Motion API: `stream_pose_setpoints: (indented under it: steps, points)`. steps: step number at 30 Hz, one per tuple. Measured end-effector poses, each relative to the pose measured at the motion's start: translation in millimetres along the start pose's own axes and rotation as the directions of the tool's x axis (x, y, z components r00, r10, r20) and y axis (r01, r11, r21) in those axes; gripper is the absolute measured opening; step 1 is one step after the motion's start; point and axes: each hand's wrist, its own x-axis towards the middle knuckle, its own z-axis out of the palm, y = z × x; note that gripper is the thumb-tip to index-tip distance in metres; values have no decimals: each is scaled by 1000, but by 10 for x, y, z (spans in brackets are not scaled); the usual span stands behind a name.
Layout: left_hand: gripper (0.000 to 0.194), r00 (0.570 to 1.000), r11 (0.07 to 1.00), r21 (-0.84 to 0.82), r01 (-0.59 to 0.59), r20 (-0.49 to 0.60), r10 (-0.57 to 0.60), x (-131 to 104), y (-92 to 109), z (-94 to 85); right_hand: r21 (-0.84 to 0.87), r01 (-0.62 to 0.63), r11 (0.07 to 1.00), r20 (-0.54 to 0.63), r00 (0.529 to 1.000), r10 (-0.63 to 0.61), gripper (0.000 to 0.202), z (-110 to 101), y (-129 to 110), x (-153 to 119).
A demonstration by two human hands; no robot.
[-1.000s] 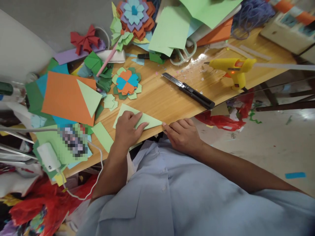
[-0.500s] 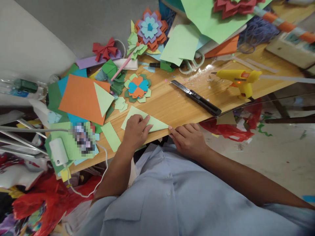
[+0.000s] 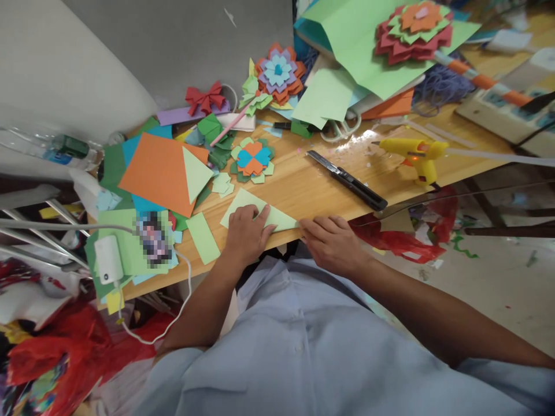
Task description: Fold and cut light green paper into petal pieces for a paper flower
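1. Resting the left hand [image 3: 246, 232] on a light green paper triangle [image 3: 281, 218] near the front edge of the wooden table [image 3: 290, 188], gripping nothing, with the thumb spread apart from loosely bent fingers.
2. Touching the triangle's right-hand point with the fingertips of the right hand [image 3: 330, 240], with the fingers close together; not telling from this view whether pinching or only pressing.
3. Showing a light green strip [image 3: 203, 238] just left of the left hand, and beyond it an orange sheet [image 3: 158, 170] partly covered by a pale green piece [image 3: 196, 176].
4. Showing a layered paper flower [image 3: 254, 160] in orange, blue and green beyond the triangle.
5. Showing a black utility knife [image 3: 349, 182] lying slantwise beyond the right hand, and a yellow glue gun [image 3: 411, 149] farther right.
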Motion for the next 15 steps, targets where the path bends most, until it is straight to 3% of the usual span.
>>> stream_pose_setpoints:
  steps: [4,15]
  points:
    - [59,1000,1000,-2,8,-4,-8,-33,4,18,58,114,992,47,992,-117,19,34,111,-5]
    - [54,999,1000,-27,16,-51,-17,-44,-10,65,15,218,976,83,972,-219,21,-31,159,81]
